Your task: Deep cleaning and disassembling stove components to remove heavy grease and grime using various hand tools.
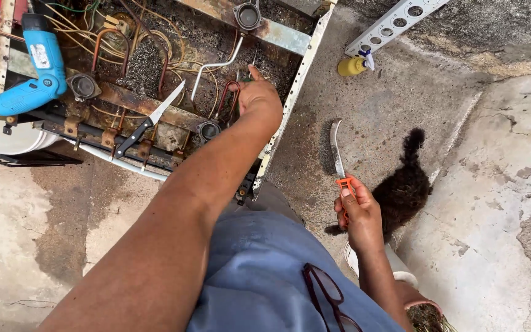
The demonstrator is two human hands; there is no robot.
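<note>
Dark-framed glasses (327,295) hang at the collar of a blue shirt (259,276), closest to the lens. From there the left hand (259,98) stretches out into the rusty, dirt-caked metal chassis of an opened appliance (155,67), its fingers curled down among thin copper tubes and wires (225,98); what it grips, if anything, cannot be told. A black-handled kitchen knife (149,121) lies on the chassis just left of that forearm, and a blue power drill (35,67) rests at the far left edge. The right hand (359,215) is closed around the orange handle of a curved wire brush (338,157), held over the concrete floor (493,184). A small dark furry animal (405,184) sits just beside it.
</note>
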